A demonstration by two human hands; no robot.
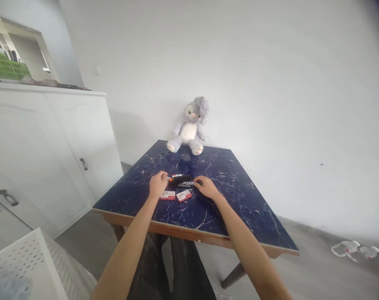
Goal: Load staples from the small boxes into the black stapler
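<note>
My left hand (158, 183) is closed, its fingertips at the left end of a black object with an orange part (178, 179). This object looks like a stapler, but it is too small to be sure. On the other side, my right hand (205, 187) pinches the end of a slim silver-and-black piece (188, 183), which lies close along the black object. Just in front of both hands, two small red-and-white boxes (168, 195) (184, 196) lie on the table. Another small box (177, 175) shows partly behind the black object.
The dark blue marbled table (239, 204) stands near a white wall. A grey plush toy (189, 129) sits at its far edge. White cabinets (52, 154) are on the left, a white perforated basket (17, 266) at lower left, and clear plastic items (353, 249) on the floor at right.
</note>
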